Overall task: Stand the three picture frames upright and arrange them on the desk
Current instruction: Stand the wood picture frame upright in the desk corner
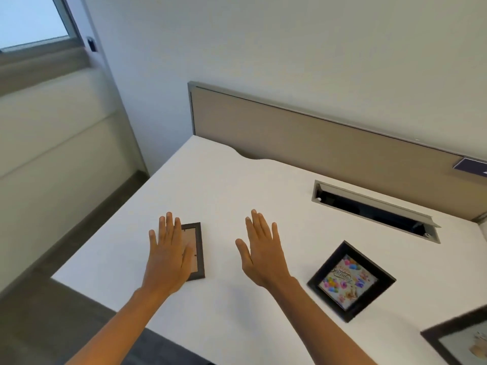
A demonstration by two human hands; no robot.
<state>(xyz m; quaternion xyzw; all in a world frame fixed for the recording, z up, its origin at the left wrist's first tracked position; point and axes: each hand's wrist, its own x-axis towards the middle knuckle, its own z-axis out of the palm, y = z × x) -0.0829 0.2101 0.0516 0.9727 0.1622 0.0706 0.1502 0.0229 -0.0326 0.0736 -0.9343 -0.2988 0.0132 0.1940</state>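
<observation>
**All three frames still flat, none stood up**

On the left, the left hand [168, 255] is spread flat, fingers together, over a small frame [197, 248] lying face down on the white worktop [210, 180]; whether the palm touches it cannot be told. The right hand [259, 248] hovers beside it, open and empty, fingers straight. Further right a second frame [351, 280] lies face up, turned askew, showing a colourful card. A third frame [458, 341] is cut off at the lower right corner, also flat. So nothing looks done yet: each must be raised and placed. Behind, a cable tray [374, 209] sits open in the worktop before a beige screen [303, 135]; the far area seems free for arranging.
</observation>
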